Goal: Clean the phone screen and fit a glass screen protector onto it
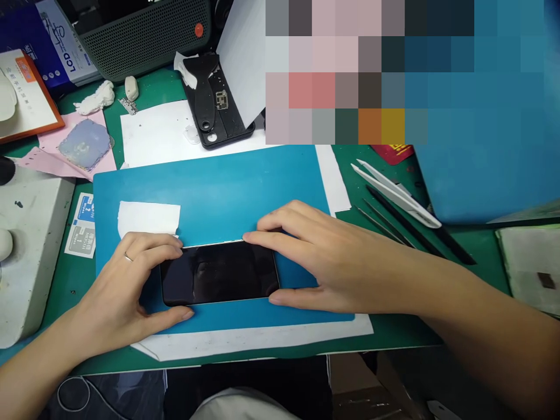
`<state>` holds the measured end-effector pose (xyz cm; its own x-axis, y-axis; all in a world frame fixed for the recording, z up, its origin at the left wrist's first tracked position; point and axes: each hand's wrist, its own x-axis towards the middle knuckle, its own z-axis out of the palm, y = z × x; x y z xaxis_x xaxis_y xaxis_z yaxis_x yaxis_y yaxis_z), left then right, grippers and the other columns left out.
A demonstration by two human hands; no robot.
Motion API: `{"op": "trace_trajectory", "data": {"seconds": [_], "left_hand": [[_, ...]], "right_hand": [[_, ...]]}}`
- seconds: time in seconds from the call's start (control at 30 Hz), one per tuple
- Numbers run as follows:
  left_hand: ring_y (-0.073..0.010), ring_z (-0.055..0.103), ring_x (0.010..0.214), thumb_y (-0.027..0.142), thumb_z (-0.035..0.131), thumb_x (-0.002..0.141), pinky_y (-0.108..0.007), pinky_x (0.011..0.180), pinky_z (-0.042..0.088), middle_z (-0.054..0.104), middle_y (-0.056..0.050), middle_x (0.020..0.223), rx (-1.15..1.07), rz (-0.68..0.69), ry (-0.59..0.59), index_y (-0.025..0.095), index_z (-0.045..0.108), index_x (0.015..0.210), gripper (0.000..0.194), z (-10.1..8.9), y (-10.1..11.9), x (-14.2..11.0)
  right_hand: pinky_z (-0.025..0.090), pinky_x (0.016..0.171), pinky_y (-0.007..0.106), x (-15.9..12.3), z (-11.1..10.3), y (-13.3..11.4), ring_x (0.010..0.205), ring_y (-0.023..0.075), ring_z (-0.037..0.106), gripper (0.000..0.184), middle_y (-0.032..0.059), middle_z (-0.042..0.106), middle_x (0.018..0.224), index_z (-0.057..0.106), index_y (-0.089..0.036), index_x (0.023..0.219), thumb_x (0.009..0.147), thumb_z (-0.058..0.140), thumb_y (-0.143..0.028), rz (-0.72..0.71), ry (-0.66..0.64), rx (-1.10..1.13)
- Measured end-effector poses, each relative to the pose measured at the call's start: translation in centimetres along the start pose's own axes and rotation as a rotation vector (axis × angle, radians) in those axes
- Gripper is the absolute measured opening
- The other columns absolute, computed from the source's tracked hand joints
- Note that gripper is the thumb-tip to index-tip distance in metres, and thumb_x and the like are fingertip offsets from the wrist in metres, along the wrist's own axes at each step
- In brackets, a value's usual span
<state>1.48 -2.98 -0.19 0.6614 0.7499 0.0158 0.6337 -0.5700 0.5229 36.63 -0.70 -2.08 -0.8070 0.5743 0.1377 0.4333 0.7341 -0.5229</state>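
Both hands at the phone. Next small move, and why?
Probably ease the left hand in until its thumb meets the near edge of the black phone: that thumb looks just short, while the right hand spans both long edges.

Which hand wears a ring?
The left hand, at the left end of the phone: a ring circles one finger. The right hand shows none.

**Glossy Screen, Matt Tabletop (pixel 166 84)**

The phone (pixel 236 271) shows dark, glass-like gloss on a smooth, satin mat (pixel 245 192). Around it: matt, plastic-looking black case (pixel 231 125) at 12 o'clock, smooth white tweezers (pixel 413 207) at 2, speckled white box (pixel 30 280) at 9, crumpled tissue-like paper (pixel 96 98) at 11.
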Motion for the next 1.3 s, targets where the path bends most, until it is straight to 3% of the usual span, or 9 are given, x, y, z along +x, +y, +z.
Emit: {"op": "trace_trajectory", "data": {"seconds": [0.37,1.3], "left_hand": [[-0.0303,0.067,0.127,0.051,0.076,0.102,-0.045,0.103,0.06,0.068,-0.014,0.136,0.027,0.082,0.036,0.022,0.051,0.147,0.059,0.14,-0.69,-0.11],[-0.0308,0.067,0.126,0.04,0.076,0.102,-0.047,0.103,0.057,0.07,-0.013,0.135,0.082,0.102,0.036,0.02,0.052,0.146,0.054,0.23,-0.58,0.07]], "right_hand": [[0.059,0.092,0.043,0.1,-0.03,-0.05,0.111,0.03,0.065,0.067,0.017,0.071,0.126,0.064,-0.006,0.142,0.09,0.093,-0.037,-0.02,0.019,-0.013],[0.058,0.089,0.042,0.22,-0.14,-0.09,0.109,0.0296,0.065,0.069,0.0175,0.072,0.126,0.062,-0.005,0.145,0.091,0.092,-0.036,-0.017,0.027,-0.026]]}}
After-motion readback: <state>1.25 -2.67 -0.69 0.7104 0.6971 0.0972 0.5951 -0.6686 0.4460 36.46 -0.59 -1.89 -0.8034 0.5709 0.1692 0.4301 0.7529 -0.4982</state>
